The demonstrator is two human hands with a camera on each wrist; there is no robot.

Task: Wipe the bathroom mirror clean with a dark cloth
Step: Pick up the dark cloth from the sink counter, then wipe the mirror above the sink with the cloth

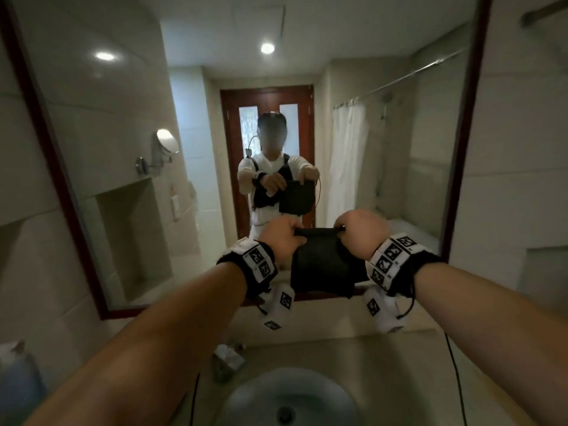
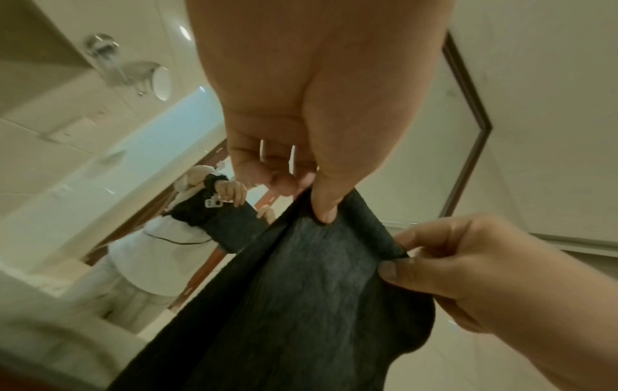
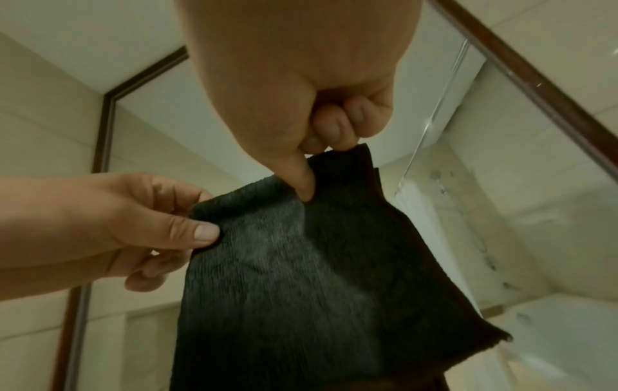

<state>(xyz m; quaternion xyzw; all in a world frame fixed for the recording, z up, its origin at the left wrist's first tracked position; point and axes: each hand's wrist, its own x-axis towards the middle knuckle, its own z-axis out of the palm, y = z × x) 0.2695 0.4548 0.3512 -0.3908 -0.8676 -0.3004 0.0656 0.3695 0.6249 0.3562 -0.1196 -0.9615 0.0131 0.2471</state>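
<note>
Before mirror (image 1: 123,118), both hands pinch hanging folded dark ribbed cloth (image 1: 322,265).

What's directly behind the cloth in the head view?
Behind the cloth, held up by both hands, is the mirror; its lower frame shows on either side, the middle stretch is covered.

Bare forearms, no sleeves reaching the wrists. Left hand (image 1: 284,238) wears a black wrist strap (image 1: 246,265) with a white band of square black-and-white fiducial markers; a white marker-covered block hangs under it. Right hand (image 1: 364,233) has the same kit: black strap, white marker band (image 1: 392,259), white block below, thin black cable (image 1: 458,373) trailing down. Mirror reflection (image 1: 270,179): white short-sleeved top, black chest harness, head-mounted device, pale trousers
</note>
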